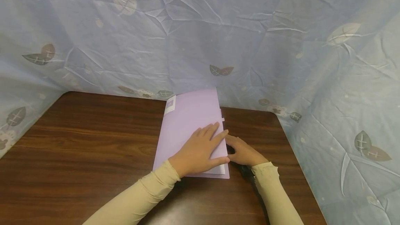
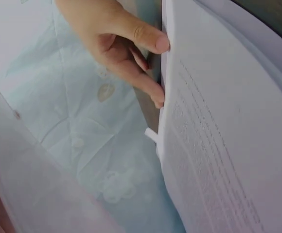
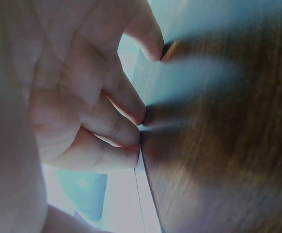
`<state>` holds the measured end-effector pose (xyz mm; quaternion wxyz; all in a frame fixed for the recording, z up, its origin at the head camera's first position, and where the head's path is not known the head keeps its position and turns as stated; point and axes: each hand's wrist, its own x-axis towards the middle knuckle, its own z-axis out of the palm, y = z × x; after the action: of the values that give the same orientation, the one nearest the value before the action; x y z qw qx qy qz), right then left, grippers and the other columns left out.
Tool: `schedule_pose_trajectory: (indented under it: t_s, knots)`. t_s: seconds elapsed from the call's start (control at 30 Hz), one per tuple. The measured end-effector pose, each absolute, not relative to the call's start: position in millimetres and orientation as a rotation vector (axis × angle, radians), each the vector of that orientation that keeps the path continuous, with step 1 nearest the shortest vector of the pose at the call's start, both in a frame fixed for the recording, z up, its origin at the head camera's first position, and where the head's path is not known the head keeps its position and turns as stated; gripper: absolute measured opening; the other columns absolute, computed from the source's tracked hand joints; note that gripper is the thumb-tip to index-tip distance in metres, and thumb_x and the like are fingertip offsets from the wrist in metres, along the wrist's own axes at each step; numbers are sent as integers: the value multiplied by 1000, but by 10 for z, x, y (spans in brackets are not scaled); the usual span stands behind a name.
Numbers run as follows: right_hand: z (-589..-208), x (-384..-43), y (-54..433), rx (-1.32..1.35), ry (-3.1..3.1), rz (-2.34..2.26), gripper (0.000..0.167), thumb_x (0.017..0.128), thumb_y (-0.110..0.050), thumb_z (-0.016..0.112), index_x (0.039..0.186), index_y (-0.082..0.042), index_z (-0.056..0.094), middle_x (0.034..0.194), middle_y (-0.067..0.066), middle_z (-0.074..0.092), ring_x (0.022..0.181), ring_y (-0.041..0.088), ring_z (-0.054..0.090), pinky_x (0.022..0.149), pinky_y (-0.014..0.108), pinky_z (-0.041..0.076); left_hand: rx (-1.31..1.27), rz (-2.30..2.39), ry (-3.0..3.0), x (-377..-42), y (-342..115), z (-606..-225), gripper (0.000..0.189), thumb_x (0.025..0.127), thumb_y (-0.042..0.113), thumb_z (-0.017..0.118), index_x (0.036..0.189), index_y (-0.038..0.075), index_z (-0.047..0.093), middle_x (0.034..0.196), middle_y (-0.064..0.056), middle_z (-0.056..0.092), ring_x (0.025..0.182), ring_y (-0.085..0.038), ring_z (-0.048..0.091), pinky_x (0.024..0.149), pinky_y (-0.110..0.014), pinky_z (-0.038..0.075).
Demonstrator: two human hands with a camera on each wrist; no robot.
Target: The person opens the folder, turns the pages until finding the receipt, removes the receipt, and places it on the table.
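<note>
Now, left hand (image 1: 197, 150): spread, resting on the folder (image 1: 197, 105) (cover (image 1: 175, 138) slightly raised).
Right hand (image 1: 245, 151): loosely extended, fingertips (image 3: 139, 119) merely touching its edge.
Tabletop (image 1: 103, 141): brown, beneath.

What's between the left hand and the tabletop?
The purple folder lies between the left hand and the tabletop, shown in the head view; the left wrist view shows printed pages inside.

That table (image 1: 93, 141) is dark brown wood, streaky in the grain, rounded at its far corners, with a pale sheen nearer the person than the left hand (image 1: 200, 152). On it lies a lilac folder (image 1: 190, 114), beneath that hand, alongside the right hand (image 1: 245, 151), and stretching beyond both.
</note>
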<state>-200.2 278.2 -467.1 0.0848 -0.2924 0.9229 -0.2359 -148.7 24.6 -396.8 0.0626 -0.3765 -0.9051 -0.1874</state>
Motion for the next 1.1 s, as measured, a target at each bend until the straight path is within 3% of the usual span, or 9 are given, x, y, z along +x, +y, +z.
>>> schedule_pose_trajectory:
  t_s: [0.5, 0.7, 0.9, 1.1]
  knots:
    - [-4678, -1982, 2794, -731, 2733, -656, 79, 95, -34, 74, 158, -2, 39, 164, 20, 34, 152, 43, 29, 122, 61, 21, -1102, -748, -2586, -1454, -111, -3806, 78, 98, 63, 57, 161, 20, 39, 166, -15, 33, 151, -29, 36, 122, -42, 32]
    - [-4734, -1996, 2796, -680, 2736, -625, 81, 94, -36, 75, 159, -5, 38, 166, 15, 32, 154, 38, 27, 124, 59, 20, -1031, -833, -2545, -1457, -342, -3755, 81, 96, 67, 57, 159, 20, 39, 167, -10, 30, 150, -28, 37, 115, -47, 42]
    - [-4745, -2001, 2788, -666, 2746, -599, 83, 93, -38, 76, 160, -6, 37, 167, 12, 32, 155, 35, 27, 124, 57, 20, -951, -919, -2496, -1480, -604, -3676, 78, 96, 58, 64, 158, 20, 38, 168, -4, 29, 149, -25, 38, 109, -52, 47]
    - [-4722, -1995, 2775, -701, 2741, -628, 82, 93, -32, 77, 159, -3, 37, 166, 14, 33, 155, 36, 28, 124, 58, 20, -932, -937, -2391, -1519, -898, -3640, 80, 99, 72, 45, 158, 19, 37, 166, -4, 33, 149, -26, 39, 100, -60, 51]
